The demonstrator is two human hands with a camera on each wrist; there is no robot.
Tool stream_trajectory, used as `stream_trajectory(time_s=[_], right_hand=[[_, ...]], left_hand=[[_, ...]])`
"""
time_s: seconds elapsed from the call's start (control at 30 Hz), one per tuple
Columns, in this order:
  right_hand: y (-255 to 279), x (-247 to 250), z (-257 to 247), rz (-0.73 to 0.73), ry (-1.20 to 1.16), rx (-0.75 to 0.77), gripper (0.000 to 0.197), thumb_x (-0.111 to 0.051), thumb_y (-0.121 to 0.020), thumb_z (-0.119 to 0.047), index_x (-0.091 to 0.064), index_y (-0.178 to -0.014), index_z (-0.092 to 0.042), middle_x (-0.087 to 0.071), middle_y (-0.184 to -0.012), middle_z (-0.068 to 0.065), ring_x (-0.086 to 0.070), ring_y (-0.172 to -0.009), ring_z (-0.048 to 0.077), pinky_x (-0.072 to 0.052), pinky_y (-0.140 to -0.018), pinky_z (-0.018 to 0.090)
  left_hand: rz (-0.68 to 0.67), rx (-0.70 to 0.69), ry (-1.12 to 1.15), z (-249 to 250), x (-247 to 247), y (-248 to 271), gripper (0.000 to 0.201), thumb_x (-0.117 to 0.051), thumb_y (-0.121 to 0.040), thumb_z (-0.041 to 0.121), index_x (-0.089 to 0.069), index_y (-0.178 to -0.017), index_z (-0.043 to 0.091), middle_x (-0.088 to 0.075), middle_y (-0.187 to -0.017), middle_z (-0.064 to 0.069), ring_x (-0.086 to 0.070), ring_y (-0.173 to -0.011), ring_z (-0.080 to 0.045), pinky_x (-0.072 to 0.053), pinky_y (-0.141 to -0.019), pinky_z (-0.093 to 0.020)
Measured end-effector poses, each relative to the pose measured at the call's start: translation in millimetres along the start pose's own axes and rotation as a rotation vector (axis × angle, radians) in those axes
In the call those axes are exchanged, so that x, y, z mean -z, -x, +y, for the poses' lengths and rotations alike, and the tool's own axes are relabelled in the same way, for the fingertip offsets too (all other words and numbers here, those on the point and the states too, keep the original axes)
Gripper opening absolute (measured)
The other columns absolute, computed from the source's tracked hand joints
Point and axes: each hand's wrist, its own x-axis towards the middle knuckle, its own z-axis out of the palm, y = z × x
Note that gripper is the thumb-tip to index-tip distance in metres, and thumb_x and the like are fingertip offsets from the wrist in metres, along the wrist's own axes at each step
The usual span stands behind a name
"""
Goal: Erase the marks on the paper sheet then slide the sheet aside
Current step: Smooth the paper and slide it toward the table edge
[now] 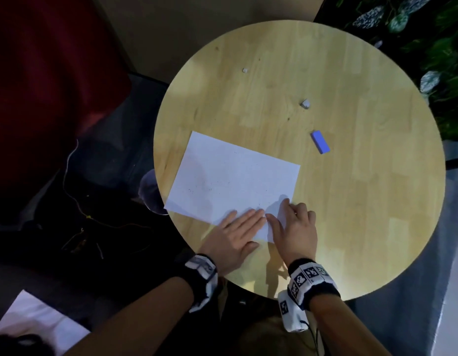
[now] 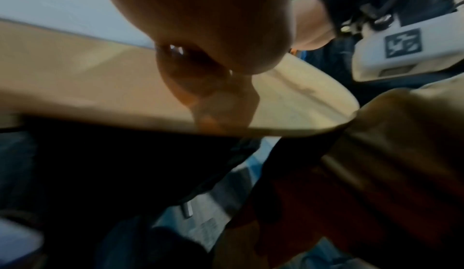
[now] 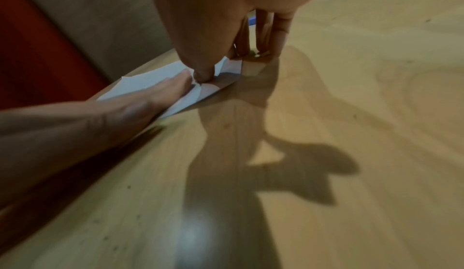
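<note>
Round wooden table (image 1: pixel 351 201) — dim room

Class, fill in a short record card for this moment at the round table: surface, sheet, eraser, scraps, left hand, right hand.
surface: round light wooden table
sheet: white rectangular paper sheet, faint specks, left corner overhanging the table edge
eraser: blue rectangular eraser, lying apart from the sheet, untouched
scraps: two small pale bits farther back
left hand: flat, fingers straight, pressing the sheet's near edge
right hand: fingertips pressing the sheet's near right corner
</note>
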Motion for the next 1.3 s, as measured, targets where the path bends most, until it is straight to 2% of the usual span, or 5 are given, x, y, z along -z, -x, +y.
stream_trajectory(time_s=[0.2,0.37,0.6,1.17,1.3], right_hand=[[2,-3,-1,0.004,0.015,0.005,0.052,-0.052,-0.09,-0.044,-0.055,-0.127,-0.007,-0.054,-0.102,0.009,-0.038,-0.082,0.027,-0.041,-0.076,0.04],[4,-2,-3,0.021,-0.008,-0.005,0.058,-0.054,-0.087,-0.046,-0.053,-0.13,-0.007,-0.053,-0.103,0.009,-0.042,-0.083,0.027,-0.039,-0.078,0.038],[7,4,2,-0.007,0.0,0.021,0.067,-0.054,-0.085,-0.057,-0.048,-0.137,-0.016,-0.046,-0.111,0.003,-0.041,-0.093,0.025,-0.036,-0.083,0.037],[-2,7,-11,-0.108,-0.03,-0.16,0.071,-0.07,-0.067,-0.053,-0.051,-0.131,-0.028,-0.047,-0.119,-0.004,-0.044,-0.105,0.026,-0.032,-0.087,0.039],[-7,9,-9,-0.146,0.029,-0.15,0.077,-0.061,-0.067,-0.078,-0.054,-0.125,-0.027,-0.048,-0.119,-0.005,-0.043,-0.105,0.023,-0.029,-0.083,0.037]], left_hand=[[0.112,0.332,-0.114,-70,29,21,0.063,-0.039,-0.104,0.033,-0.026,-0.158,0.004,-0.019,-0.166,-0.011,-0.018,-0.154,-0.023,-0.022,-0.121,-0.052],[0.045,0.071,-0.042,10,-5,-20,0.06,-0.035,-0.108,0.039,-0.023,-0.16,0.011,-0.016,-0.168,-0.004,-0.012,-0.155,-0.017,-0.021,-0.123,-0.048],[0.162,0.353,-0.148,-63,29,-8,0.059,-0.04,-0.107,0.031,-0.026,-0.158,0.005,-0.021,-0.166,-0.009,-0.018,-0.154,-0.022,-0.023,-0.121,-0.052],[-0.127,0.07,-0.137,9,16,-77,0.06,-0.008,-0.106,0.041,-0.014,-0.162,0.018,-0.003,-0.168,0.003,-0.002,-0.156,-0.015,0.003,-0.124,-0.042],[-0.068,0.311,-0.138,-37,23,-68,0.059,-0.02,-0.106,0.036,-0.023,-0.16,0.014,-0.015,-0.168,-0.002,-0.018,-0.154,-0.02,-0.007,-0.123,-0.045]])
